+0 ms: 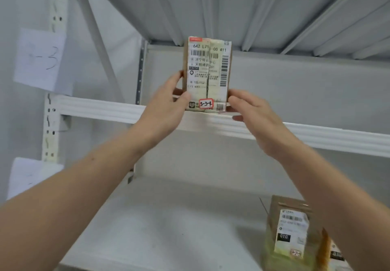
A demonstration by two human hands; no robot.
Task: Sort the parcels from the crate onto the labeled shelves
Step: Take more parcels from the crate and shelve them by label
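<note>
A small cardboard parcel point(207, 74) with a white shipping label and a red-edged sticker reading 3-3-4 stands upright at the front edge of the upper shelf point(101, 108). My left hand point(166, 106) holds its left side, thumb on the front face and fingers behind the left edge. My right hand point(253, 114) is at its lower right corner, fingers loosely curled beside it; whether they touch the parcel is unclear. A paper sign point(40, 59) marked 3-3 hangs on the left shelf post.
On the lower shelf point(168, 228) at the right stands another brown parcel point(293, 232) with a label, a further one partly seen behind it. A second paper sign point(29, 175) hangs lower on the left post. The shelf above has ribbed metal underside.
</note>
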